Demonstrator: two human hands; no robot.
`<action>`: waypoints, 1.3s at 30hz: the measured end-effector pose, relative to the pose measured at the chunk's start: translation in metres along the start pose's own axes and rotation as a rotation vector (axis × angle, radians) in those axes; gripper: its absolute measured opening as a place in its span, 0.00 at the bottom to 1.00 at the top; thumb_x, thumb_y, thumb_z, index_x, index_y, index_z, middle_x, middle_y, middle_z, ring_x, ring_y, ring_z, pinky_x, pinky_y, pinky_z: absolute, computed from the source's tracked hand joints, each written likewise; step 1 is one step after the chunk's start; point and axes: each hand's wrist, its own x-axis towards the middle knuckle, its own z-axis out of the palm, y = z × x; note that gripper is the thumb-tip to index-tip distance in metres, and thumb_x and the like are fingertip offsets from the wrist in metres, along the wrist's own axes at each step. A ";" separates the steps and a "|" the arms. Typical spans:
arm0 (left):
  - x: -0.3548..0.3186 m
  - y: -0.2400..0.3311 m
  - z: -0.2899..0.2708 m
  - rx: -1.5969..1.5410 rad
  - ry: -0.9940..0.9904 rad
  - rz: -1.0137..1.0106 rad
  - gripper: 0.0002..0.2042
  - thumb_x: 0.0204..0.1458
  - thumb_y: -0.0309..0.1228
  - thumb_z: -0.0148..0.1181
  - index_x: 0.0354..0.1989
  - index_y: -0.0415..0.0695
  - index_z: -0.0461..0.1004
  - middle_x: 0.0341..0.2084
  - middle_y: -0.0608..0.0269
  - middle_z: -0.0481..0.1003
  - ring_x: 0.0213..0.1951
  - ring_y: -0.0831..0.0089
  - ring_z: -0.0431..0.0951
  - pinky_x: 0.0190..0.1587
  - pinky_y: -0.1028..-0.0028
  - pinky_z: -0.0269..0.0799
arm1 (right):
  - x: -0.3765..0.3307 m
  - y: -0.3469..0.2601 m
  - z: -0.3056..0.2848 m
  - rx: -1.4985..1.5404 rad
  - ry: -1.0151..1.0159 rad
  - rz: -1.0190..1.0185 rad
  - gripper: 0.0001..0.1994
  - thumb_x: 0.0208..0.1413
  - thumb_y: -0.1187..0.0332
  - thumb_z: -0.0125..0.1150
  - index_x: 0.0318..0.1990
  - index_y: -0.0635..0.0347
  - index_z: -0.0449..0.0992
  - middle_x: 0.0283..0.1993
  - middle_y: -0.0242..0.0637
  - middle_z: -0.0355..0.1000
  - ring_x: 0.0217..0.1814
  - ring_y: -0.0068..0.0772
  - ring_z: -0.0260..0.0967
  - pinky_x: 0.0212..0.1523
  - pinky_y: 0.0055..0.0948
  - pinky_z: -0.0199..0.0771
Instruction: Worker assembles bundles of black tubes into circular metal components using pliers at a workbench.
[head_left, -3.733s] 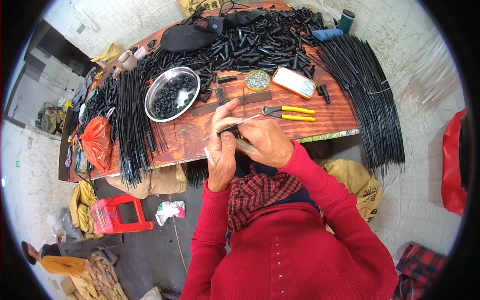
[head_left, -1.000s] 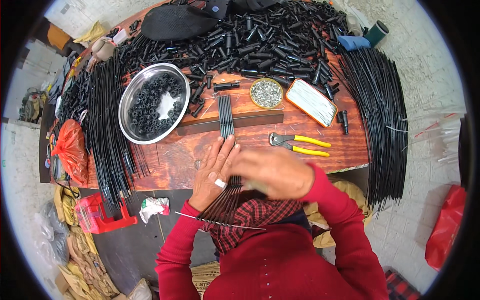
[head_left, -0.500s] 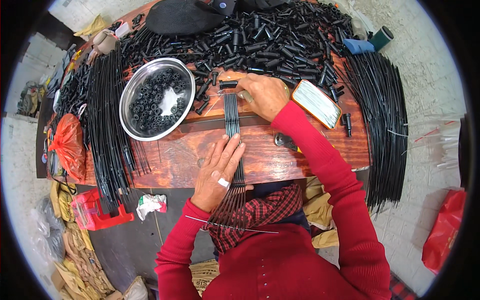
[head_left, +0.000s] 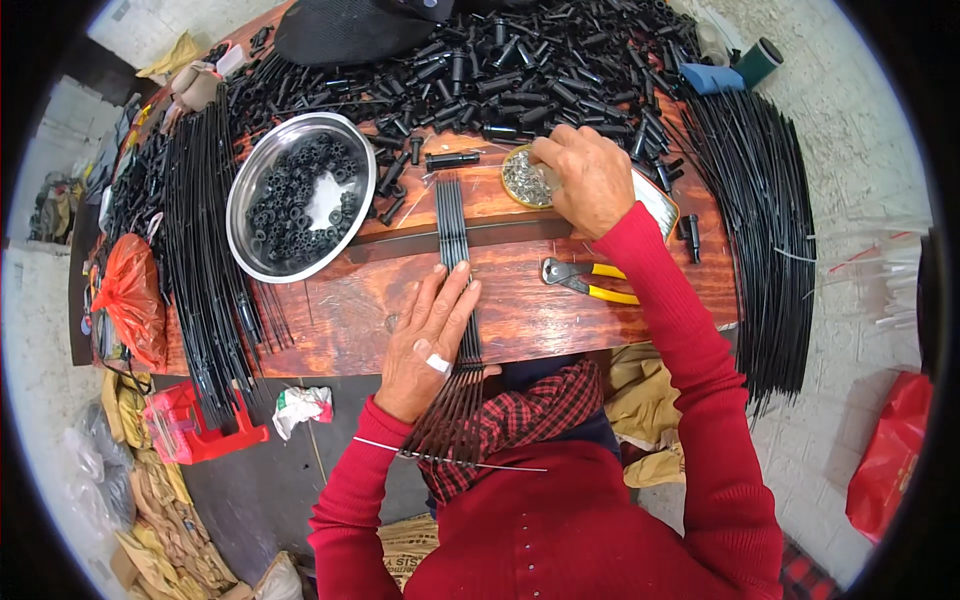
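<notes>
My left hand (head_left: 425,345) lies with its fingers stretched over a row of thin black rods (head_left: 452,225), pressing them on the table near its front edge. A fingertip shows below the rods on their right side, so the hand clasps them. Toward my lap the rods fan out, and a thin metal wire (head_left: 500,467) crosses their ends. My right hand (head_left: 592,180) is at a round dish of small metal pieces (head_left: 524,178), fingers bent together; whatever they pinch is hidden. Just beyond the rods' far ends lies a black tube-shaped part (head_left: 452,160).
Yellow-handled pincers (head_left: 585,280) lie below my right hand. A steel bowl (head_left: 233,215) of black rings stands left. Black plastic parts (head_left: 540,90) heap across the back. Long black rods (head_left: 205,250) lie left, with another stack (head_left: 755,240) right. A dark bar (head_left: 400,243) crosses the table.
My right hand has moved right, from the rods' far ends to the dish, uncovering its metal pieces and the pincers. My left hand stays on the rods; the whole view has shifted slightly.
</notes>
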 end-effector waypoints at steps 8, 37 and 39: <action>0.004 0.002 0.002 0.024 -0.025 -0.006 0.45 0.43 0.55 0.66 0.68 0.42 0.61 0.69 0.53 0.59 0.69 0.48 0.57 0.69 0.52 0.53 | -0.006 -0.002 0.016 0.125 0.018 -0.047 0.12 0.45 0.75 0.63 0.38 0.49 0.81 0.34 0.32 0.71 0.39 0.40 0.72 0.37 0.40 0.72; 0.005 0.000 0.008 0.073 -0.020 -0.021 0.43 0.43 0.55 0.67 0.66 0.42 0.64 0.68 0.53 0.60 0.68 0.48 0.60 0.68 0.54 0.57 | -0.010 0.003 0.028 0.178 0.027 -0.014 0.10 0.47 0.75 0.62 0.38 0.49 0.81 0.32 0.33 0.72 0.38 0.40 0.72 0.37 0.39 0.73; 0.006 0.001 0.007 0.053 -0.020 -0.023 0.43 0.43 0.55 0.67 0.66 0.42 0.64 0.68 0.53 0.60 0.68 0.47 0.60 0.68 0.54 0.57 | -0.011 0.003 0.028 0.185 0.034 -0.014 0.11 0.47 0.75 0.63 0.38 0.49 0.81 0.32 0.33 0.72 0.38 0.40 0.72 0.37 0.39 0.73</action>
